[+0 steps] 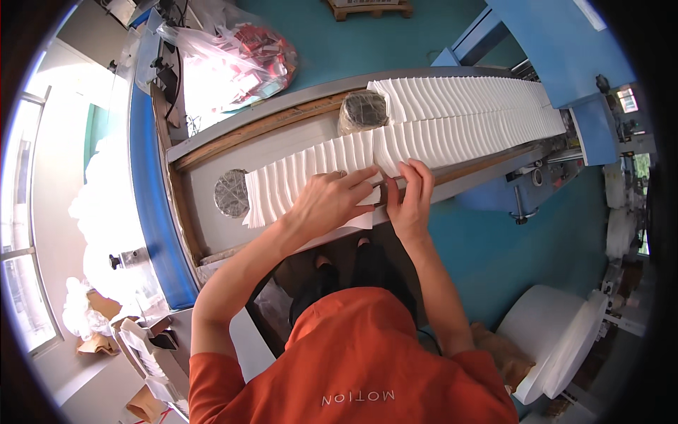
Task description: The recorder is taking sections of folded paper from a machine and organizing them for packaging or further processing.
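Two rows of white folded tissues (452,141) stand on edge in a long trough, their pleats packed side by side. A narrow gap splits the front row near its middle. My left hand (326,201) reaches over the front row just left of this gap, fingers closed on the tissues' edge, and a loose white flap hangs below it. On the gap's other side, my right hand (411,201) has its thumb and fingertips at the front edge of the tissues. The tips of both hands nearly meet, and the contact is partly hidden.
Inside the trough, one round wrapped weight (231,193) abuts the front row's left end; another wrapped weight (364,112) stands at the back row's end. A blue machine (593,131) takes up the right end. Behind lies a clear plastic bag (244,60); a big white roll (547,339) is at lower right.
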`<state>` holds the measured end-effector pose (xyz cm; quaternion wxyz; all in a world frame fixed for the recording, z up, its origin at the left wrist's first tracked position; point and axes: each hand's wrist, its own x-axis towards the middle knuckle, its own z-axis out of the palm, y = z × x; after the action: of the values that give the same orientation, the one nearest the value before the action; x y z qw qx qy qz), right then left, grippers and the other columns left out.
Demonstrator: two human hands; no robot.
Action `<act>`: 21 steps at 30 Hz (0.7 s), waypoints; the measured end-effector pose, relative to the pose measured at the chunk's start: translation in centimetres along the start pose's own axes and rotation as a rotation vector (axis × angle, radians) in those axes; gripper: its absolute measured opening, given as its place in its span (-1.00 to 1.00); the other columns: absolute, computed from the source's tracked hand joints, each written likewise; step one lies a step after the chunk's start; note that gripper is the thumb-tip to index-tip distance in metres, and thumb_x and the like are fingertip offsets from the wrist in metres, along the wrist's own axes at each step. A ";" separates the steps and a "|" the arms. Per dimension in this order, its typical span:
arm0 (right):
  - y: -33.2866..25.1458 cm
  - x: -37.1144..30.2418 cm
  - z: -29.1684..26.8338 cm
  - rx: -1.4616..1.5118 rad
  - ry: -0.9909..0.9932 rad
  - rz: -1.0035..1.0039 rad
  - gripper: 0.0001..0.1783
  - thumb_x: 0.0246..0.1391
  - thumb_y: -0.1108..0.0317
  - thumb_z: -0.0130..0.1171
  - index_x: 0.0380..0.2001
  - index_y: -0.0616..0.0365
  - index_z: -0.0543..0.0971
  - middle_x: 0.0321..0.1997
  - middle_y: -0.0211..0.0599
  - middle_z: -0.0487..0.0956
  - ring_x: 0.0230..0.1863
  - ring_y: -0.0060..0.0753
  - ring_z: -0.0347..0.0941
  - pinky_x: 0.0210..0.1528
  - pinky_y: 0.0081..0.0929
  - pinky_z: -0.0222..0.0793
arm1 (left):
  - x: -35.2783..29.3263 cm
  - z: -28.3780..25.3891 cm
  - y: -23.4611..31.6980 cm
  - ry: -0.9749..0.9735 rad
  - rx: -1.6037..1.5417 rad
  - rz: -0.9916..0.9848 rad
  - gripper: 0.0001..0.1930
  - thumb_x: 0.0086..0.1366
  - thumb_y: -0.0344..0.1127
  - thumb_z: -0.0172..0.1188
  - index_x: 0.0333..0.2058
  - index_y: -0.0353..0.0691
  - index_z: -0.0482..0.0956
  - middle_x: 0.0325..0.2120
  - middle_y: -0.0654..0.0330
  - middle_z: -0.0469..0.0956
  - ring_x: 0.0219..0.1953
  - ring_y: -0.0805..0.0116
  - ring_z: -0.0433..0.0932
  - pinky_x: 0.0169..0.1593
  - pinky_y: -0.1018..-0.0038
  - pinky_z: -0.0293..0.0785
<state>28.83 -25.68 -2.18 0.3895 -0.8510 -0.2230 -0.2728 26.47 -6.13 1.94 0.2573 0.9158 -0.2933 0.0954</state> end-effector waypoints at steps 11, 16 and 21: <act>-0.1 -0.1 -0.7 -0.252 -0.082 -0.154 -0.71 -0.01 0.63 0.22 -0.17 0.25 0.50 0.10 -0.13 0.38 -0.07 -0.01 0.40 -0.04 -0.17 0.36 | 0.0 1.0 0.3 0.076 -0.031 -0.026 -0.64 0.15 -0.05 0.30 -0.23 -0.22 0.59 0.02 0.26 0.57 -0.33 0.16 0.65 -0.29 0.28 0.59; -0.9 1.1 -0.6 -0.192 -0.126 -0.019 -0.71 -0.02 0.58 0.22 -0.18 0.25 0.45 0.11 -0.11 0.38 -0.01 0.04 0.34 0.01 -0.12 0.30 | 0.5 1.3 -0.1 0.109 -0.025 0.001 -0.65 0.12 -0.08 0.32 -0.22 -0.20 0.59 0.01 0.27 0.56 -0.33 0.13 0.65 -0.30 0.26 0.58; -8.9 3.9 -3.9 0.424 0.065 -0.156 -0.69 0.21 0.45 0.17 -0.06 0.36 0.36 0.01 0.03 0.43 0.00 -0.15 0.43 0.02 -0.31 0.39 | -3.4 -0.3 3.6 0.260 0.054 -0.107 -0.67 0.08 -0.14 0.34 -0.26 -0.19 0.52 -0.08 0.18 0.51 -0.36 0.15 0.64 -0.32 0.27 0.58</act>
<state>25.36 -22.72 7.24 0.5443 -0.7211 -0.3278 -0.2763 21.63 -6.80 2.56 0.2732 0.9167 -0.2055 0.2070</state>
